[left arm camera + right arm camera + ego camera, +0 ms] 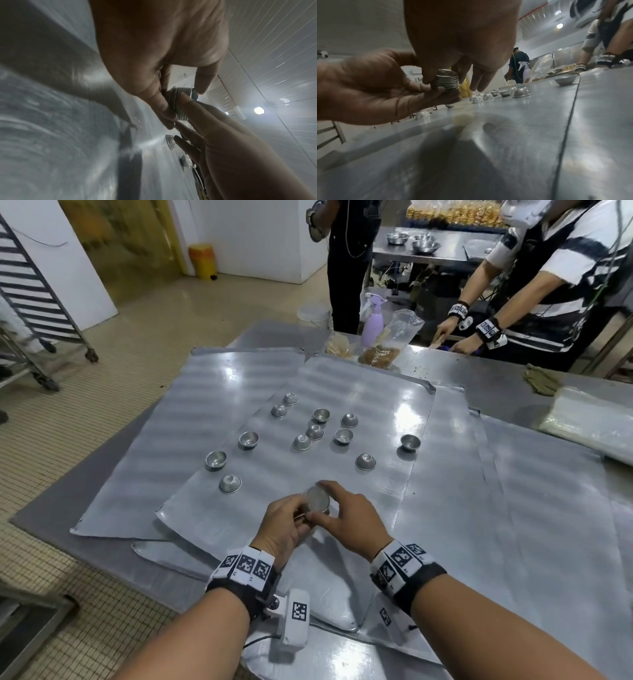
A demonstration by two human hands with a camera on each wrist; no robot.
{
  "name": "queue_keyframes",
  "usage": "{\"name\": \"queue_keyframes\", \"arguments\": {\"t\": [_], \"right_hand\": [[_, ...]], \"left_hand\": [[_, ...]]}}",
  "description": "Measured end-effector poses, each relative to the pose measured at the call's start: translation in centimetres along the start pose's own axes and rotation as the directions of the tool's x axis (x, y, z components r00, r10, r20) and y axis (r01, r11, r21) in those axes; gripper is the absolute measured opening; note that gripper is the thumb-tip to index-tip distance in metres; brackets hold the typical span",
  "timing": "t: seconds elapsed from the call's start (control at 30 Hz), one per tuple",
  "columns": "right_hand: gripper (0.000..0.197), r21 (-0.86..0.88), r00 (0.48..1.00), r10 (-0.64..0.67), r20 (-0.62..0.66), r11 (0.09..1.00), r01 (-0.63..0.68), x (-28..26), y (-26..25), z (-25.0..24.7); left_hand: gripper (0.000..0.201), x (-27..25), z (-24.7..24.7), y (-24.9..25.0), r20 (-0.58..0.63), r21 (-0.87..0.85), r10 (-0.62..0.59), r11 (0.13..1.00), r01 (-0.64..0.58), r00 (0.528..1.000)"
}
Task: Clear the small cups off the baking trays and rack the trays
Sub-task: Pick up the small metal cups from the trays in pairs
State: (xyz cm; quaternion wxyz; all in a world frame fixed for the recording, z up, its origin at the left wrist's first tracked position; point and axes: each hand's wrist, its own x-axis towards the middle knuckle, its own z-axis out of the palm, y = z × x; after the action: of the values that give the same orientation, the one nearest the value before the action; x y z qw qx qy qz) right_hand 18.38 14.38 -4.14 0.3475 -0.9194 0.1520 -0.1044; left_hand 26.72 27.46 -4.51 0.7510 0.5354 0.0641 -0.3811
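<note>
Both my hands meet over the near end of the top baking tray. Between them is a nested stack of small metal cups. My left hand grips the stack from below with curled fingers. My right hand pinches its top rim between thumb and forefinger. The left wrist view shows the stack's ribbed side between the fingers of both hands. Several loose cups lie scattered on the tray, some upright, some upside down. More trays lie overlapped beneath it.
A wheeled tray rack stands on the floor at the far left. Two other people work at the table's far side. A purple spray bottle, food bags, gloves and a pile of plastic sheets lie along the far and right edges.
</note>
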Motion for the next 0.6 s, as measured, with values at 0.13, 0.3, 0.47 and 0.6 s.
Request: {"name": "queue_keyframes", "arguments": {"t": [0.13,0.3,0.47,0.6], "right_hand": [[0.067,0.010,0.999,0.031,0.043,0.999,-0.031,0.2,-0.1,0.2],[0.055,0.037,0.993,0.098,0.064,0.994,-0.101,0.5,2.2,-1.0],[0.050,-0.140,0.931,0.365,-0.002,0.922,-0.361,4.1,7.5,-3.5],[0.065,-0.181,0.918,0.396,0.027,0.905,-0.385,8.4,9.1,-4.5]], "left_hand": [[0.027,0.4,-0.5,-0.2,-0.006,0.031,0.013,0.999,-0.013,1.000],[0.023,1.3,-0.8,0.6,-0.023,0.021,0.004,1.000,-0.004,1.000],[0.017,2.5,-0.7,1.2,-0.076,0.031,0.001,1.000,0.001,0.997],[0.010,3.3,-0.4,1.1,-0.072,0.040,-0.009,0.999,0.012,0.997]]}}
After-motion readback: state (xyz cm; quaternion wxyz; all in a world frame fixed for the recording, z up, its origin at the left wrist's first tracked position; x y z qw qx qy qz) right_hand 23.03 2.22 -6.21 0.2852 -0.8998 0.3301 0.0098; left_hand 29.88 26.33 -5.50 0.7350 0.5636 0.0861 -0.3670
